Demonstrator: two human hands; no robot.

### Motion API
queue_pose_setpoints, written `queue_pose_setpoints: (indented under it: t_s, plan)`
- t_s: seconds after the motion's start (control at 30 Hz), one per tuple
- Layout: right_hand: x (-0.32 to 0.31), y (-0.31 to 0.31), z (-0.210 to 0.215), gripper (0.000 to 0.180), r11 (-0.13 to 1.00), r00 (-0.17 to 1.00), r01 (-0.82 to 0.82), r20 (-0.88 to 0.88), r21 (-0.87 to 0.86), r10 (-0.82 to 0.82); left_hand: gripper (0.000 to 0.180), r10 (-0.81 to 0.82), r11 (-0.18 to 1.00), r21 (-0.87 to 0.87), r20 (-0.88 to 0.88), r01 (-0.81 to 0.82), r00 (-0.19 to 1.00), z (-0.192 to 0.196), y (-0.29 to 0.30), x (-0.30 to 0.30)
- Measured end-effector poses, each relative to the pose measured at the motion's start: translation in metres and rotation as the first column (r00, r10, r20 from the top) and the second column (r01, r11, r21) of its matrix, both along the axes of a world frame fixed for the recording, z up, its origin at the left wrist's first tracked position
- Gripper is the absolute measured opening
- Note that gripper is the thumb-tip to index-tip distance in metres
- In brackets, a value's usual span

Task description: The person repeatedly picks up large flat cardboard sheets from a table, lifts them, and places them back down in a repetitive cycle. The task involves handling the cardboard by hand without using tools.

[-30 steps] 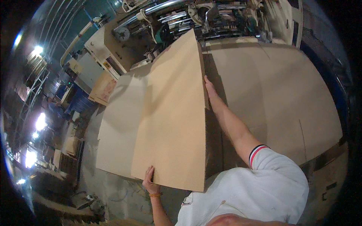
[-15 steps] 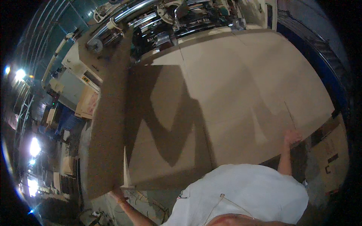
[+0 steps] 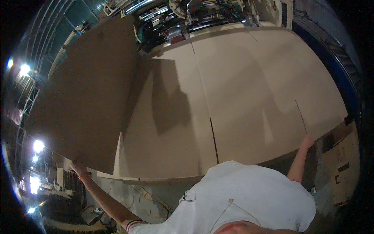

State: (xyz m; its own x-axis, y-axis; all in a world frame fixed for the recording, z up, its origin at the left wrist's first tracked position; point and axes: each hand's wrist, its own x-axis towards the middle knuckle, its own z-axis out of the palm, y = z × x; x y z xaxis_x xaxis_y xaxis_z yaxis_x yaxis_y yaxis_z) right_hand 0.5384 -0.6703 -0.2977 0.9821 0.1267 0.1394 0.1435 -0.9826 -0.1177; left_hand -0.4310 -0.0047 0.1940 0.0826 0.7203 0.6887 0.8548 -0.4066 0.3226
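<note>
Head view | cardboard stack (image 3: 241, 97) lies flat and wide below the machine (image 3: 187, 15), near edge by the person's chest | raised cardboard sheet (image 3: 85, 97) tilts up off the stack's left side, shadowing it | left hand (image 3: 79, 168) grasps that sheet's lower corner | right hand (image 3: 307, 142) touches the stack's near right edge, grasp unclear

Raised cardboard sheet (image 3: 89, 93) left, flat stack (image 3: 241, 97) right, machine (image 3: 194, 15) behind

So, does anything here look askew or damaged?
Nothing looks damaged. The left hand holds one cardboard sheet swung up off the flat stack, casting a shadow on it. The right hand rests at the stack's near edge.
</note>
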Motion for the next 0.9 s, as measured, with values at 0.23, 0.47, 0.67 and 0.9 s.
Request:
queue_pose_setpoints:
  t_s: [0.23,0.47,0.67,0.9]
  plan:
    - [-0.014,-0.025,0.053,0.04,-0.174,0.85,0.432,-0.464,0.885,-0.251,0.032,-0.043,0.998,-0.046,0.105,0.049,0.994,0.047,0.053,-0.022]
    - [-0.005,-0.044,0.121,0.055,-0.373,0.872,0.471,-0.358,0.8,0.333,0.036,0.177,0.976,-0.13,-0.002,-0.175,0.984,0.001,0.07,-0.086]
    - [0.089,-0.051,0.136,0.058,-0.326,0.973,0.227,-0.201,0.918,0.113,0.044,-0.001,0.973,-0.14,0.792,0.184,0.61,-0.027,0.032,-0.068]
    - [0.141,-0.09,0.141,0.05,-0.301,0.952,0.301,-0.269,0.905,0.143,0.043,-0.108,0.99,-0.017,0.556,0.141,0.824,-0.04,-0.048,0.021]
